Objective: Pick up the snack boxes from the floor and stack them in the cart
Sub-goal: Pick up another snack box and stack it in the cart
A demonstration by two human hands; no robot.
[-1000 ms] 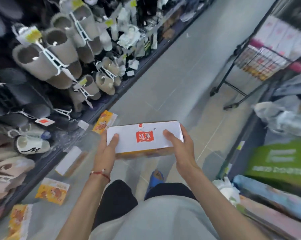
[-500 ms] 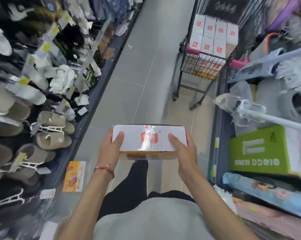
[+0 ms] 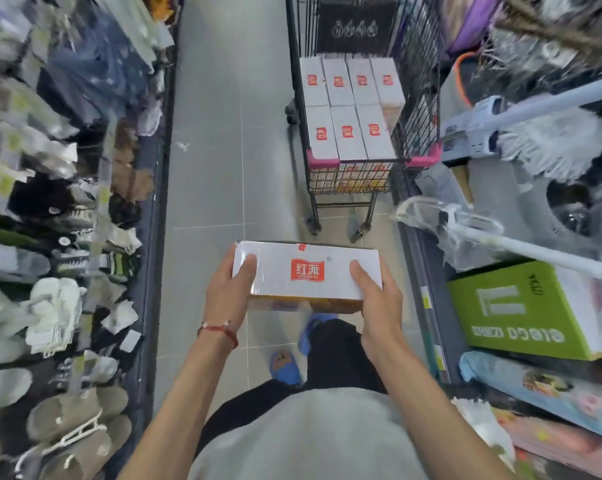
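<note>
Snack box (image 3: 306, 271) clamped between left grip (image 3: 228, 293) and right grip (image 3: 379, 301).

The snack box (image 3: 306, 271) bore a red logo reading 红派 on its white top, with a small ® just right of it. Beyond that box, stacked boxes (image 3: 348, 133) in the cart (image 3: 419, 109) showed red logos, unreadable. To its right, a green carton (image 3: 521, 306) carried upside-down white lettering, illegible.
</note>
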